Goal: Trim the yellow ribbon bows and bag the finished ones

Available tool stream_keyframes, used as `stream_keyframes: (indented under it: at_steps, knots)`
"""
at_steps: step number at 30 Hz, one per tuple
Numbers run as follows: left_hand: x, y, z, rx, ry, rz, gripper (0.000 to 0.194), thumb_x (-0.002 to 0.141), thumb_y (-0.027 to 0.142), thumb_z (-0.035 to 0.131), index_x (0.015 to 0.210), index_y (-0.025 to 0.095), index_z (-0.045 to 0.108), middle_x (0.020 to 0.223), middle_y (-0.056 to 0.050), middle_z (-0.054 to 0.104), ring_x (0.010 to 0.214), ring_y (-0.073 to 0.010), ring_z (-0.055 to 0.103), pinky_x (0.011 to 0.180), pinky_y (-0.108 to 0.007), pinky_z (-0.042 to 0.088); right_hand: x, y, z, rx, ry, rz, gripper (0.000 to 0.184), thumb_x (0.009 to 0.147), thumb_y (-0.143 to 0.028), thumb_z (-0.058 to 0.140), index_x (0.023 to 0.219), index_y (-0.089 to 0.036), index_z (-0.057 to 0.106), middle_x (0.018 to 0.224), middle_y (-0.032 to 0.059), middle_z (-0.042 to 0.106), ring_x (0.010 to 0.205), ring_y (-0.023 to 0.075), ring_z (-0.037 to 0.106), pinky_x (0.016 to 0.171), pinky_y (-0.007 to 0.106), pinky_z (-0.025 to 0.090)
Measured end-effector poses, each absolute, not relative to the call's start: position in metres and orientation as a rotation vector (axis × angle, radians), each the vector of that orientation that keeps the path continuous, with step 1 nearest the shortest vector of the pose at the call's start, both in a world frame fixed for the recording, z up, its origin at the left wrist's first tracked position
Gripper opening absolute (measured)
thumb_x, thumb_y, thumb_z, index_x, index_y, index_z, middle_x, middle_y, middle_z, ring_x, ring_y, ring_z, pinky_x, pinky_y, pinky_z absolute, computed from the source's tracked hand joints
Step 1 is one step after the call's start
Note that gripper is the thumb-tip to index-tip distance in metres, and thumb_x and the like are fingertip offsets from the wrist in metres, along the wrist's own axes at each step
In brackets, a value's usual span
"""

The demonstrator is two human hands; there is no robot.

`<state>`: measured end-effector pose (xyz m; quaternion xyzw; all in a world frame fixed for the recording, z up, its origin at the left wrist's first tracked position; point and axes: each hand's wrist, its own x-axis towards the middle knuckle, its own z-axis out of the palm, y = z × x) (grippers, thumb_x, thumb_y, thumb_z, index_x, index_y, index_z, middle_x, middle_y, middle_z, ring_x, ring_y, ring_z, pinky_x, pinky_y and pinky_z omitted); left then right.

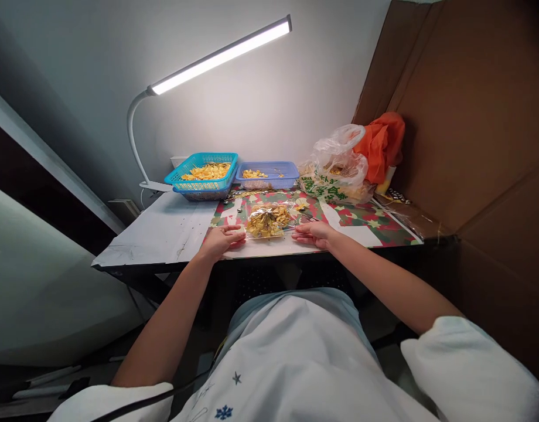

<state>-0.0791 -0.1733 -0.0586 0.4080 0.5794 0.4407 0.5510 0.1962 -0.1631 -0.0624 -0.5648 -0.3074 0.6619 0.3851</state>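
Note:
A clear plastic bag (269, 220) of shiny gold pieces lies near the table's front edge, between my two hands. My left hand (225, 240) is closed, thumb against fingers, at the bag's left edge. On the opposite side, my right hand (314, 234) has its fingers together at the bag's right edge. Thin film reaches toward both sets of fingertips; the exact grip is partly hidden. A slim dark tool (309, 217) lies just beyond my right hand, its kind unclear. Small gold bits and round metallic pieces are scattered behind the bag.
Behind stand a turquoise basket (173, 176) of gold pieces and a blue-purple basket (291, 171) with fewer. A filled plastic carrier bag (335, 181) and orange cloth (384, 146) sit right, beside a cardboard wall (471, 129). A lit lamp (221, 57) hangs above.

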Motion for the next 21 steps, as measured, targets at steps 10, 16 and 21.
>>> stream_keyframes:
  at_steps: [10, 16, 21]
  knots:
    - [-0.077, -0.158, -0.054, 1.180, 1.488, 0.786, 0.040, 0.064, 0.048, 0.083, 0.069, 0.013, 0.063, 0.054, -0.004, 0.064, 0.038, -0.0099, 0.054, 0.036, -0.018, 0.038, 0.197, -0.166, -0.060, -1.451, -0.814, 1.662, 0.010, 0.088, -0.019, 0.067, 0.091, -0.013, 0.059, 0.071, 0.0040, 0.067, 0.064, 0.0144, 0.071, 0.066, 0.028, 0.063]
    - [-0.070, -0.164, -0.066, 1.230, 1.577, 0.916, 0.038, 0.071, 0.051, 0.075, 0.063, 0.017, 0.059, 0.049, 0.002, 0.057, 0.029, -0.0059, 0.036, 0.034, -0.020, 0.024, 0.190, -0.167, -0.062, -1.457, -0.873, 1.579, 0.019, 0.087, -0.026, 0.071, 0.092, -0.016, 0.055, 0.068, 0.0005, 0.064, 0.059, 0.0129, 0.070, 0.065, 0.029, 0.063]
    - [-0.069, -0.168, -0.060, 1.357, 1.652, 0.901, 0.039, 0.076, 0.052, 0.069, 0.061, 0.018, 0.058, 0.047, 0.000, 0.055, 0.034, -0.0115, 0.045, 0.039, -0.024, 0.034, 0.187, -0.170, -0.061, -1.500, -0.953, 1.474, 0.019, 0.085, -0.025, 0.072, 0.085, -0.016, 0.054, 0.065, 0.0007, 0.063, 0.055, 0.0132, 0.068, 0.059, 0.027, 0.061]
